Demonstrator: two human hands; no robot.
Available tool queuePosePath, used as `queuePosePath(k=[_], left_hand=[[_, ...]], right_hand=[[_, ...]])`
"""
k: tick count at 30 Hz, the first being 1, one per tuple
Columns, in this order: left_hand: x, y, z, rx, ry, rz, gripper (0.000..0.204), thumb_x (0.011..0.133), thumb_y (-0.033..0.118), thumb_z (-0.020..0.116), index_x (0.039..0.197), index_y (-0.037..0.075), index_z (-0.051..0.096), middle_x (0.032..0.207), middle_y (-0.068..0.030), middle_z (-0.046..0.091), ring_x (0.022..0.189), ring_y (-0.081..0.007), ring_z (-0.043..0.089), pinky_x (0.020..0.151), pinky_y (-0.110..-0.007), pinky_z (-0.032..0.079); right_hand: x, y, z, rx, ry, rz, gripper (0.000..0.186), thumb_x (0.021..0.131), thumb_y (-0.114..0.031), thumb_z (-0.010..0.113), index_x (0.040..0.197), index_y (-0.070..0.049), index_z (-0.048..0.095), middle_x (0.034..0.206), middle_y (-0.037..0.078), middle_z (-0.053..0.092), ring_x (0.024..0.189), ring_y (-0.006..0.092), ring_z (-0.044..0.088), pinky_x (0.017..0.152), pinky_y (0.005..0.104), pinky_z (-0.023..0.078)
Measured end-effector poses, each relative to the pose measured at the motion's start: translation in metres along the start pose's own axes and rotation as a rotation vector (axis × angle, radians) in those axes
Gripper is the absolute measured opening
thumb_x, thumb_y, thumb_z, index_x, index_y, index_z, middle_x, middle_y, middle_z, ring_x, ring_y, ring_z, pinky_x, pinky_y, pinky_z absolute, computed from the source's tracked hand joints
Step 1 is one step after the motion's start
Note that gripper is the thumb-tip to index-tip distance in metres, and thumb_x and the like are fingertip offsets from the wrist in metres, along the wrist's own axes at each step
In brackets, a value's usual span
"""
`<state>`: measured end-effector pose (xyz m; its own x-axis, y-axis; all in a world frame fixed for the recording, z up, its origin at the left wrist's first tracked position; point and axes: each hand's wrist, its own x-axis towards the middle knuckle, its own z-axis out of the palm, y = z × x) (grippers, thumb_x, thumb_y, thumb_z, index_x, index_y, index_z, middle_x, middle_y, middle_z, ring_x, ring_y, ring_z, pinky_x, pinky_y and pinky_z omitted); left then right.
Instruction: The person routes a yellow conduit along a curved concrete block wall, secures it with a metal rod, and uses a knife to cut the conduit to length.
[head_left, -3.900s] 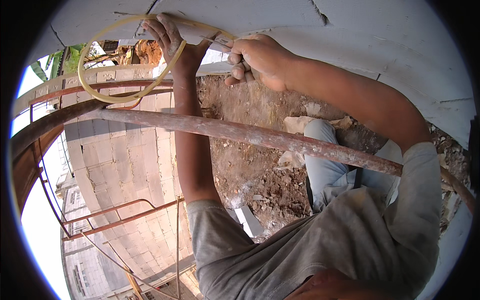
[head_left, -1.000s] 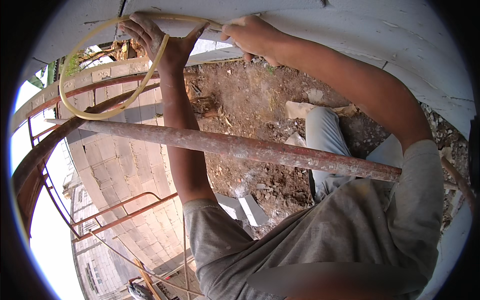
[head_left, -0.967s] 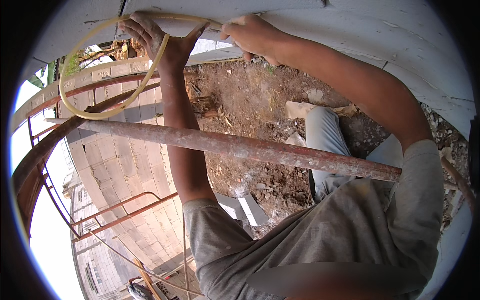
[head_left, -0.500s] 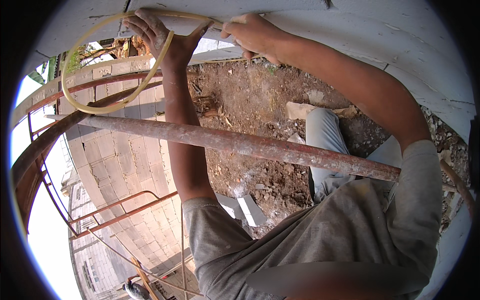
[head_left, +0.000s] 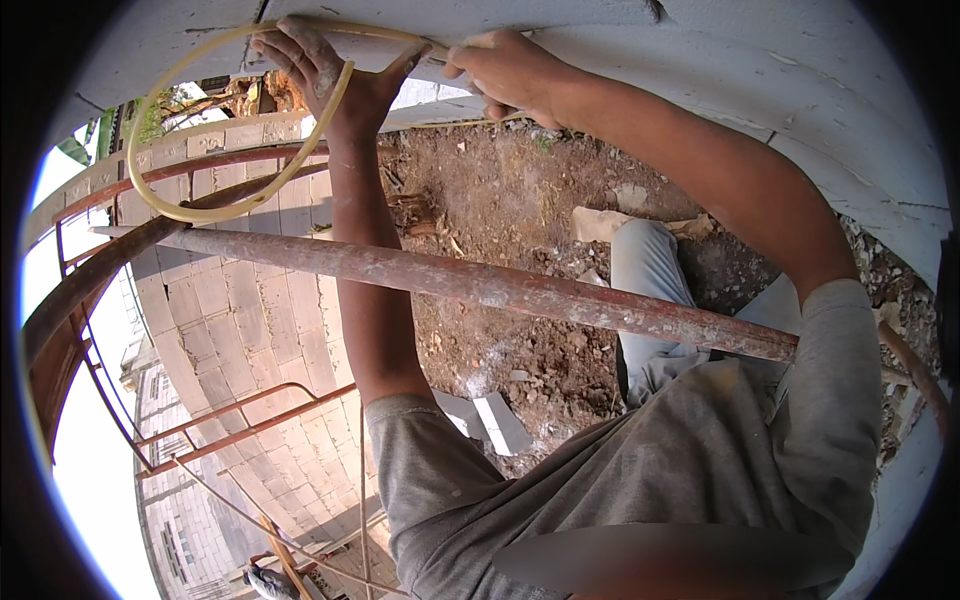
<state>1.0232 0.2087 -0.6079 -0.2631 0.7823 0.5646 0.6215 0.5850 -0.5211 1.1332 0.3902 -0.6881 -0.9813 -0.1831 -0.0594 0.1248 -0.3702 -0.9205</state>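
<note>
A pale yellow, clear hose (head_left: pixel 141 165) hangs in a large loop at the upper left and runs along the light grey block wall (head_left: pixel 720 70). My left hand (head_left: pixel 335 85) is spread on the wall, fingers stretched and thumb reaching to the right along the hose, which passes beneath the hand. One end of the hose stands free in front of my left wrist. Just to the right, my right hand (head_left: pixel 510 75) is closed with the hose at its curled fingers. A thin length of hose shows below that hand. Whitish dust covers my left fingers.
A rusty red pole (head_left: pixel 500 295) crosses beneath my arms. Curved metal scaffold bars (head_left: pixel 85 275) stand at the left. Below lie soil with rubble (head_left: pixel 520 350) and pale block pieces (head_left: pixel 500 422). Another block wall (head_left: pixel 250 310) rises on the left; a person (head_left: pixel 270 580) is far below.
The hose loop and my left hand have shifted very slightly to the right in the picture. Both hands keep the same pose at the wall.
</note>
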Motion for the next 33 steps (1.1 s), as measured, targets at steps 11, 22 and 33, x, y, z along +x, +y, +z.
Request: queuePosePath(k=[11,22,33], left_hand=[[-0.001,-0.002,0.002,-0.001,-0.015,-0.018,0.154,0.055,0.073,0.083,0.154,0.001,-0.009,0.155,-0.0376,-0.012,0.144,-0.0564,-0.008,0.116,-0.064,0.014],[-0.001,-0.001,0.001,0.011,-0.093,-0.100,0.158,0.052,0.074,0.084,0.151,-0.009,-0.008,0.153,-0.0415,-0.007,0.143,-0.0580,-0.008,0.115,-0.067,0.010],[-0.005,-0.006,0.005,-0.009,-0.056,-0.040,0.157,0.053,0.073,0.084,0.152,-0.007,-0.008,0.154,-0.0411,-0.007,0.143,-0.0577,-0.008,0.115,-0.067,0.008]], right_hand=[[0.005,0.001,-0.002,0.009,-0.016,0.008,0.039,0.100,-0.032,0.046,0.108,0.004,0.060,0.068,0.000,0.038,0.061,0.0107,0.037,0.051,0.0283,0.037],[-0.003,0.003,-0.007,0.041,0.031,0.014,0.039,0.099,-0.033,0.049,0.105,0.003,0.060,0.070,0.001,0.037,0.054,0.0105,0.036,0.048,0.0268,0.037],[0.003,0.025,-0.024,-0.025,0.023,0.050,0.038,0.097,-0.032,0.053,0.104,0.004,0.061,0.075,0.003,0.041,0.055,0.0104,0.040,0.049,0.0268,0.040]])
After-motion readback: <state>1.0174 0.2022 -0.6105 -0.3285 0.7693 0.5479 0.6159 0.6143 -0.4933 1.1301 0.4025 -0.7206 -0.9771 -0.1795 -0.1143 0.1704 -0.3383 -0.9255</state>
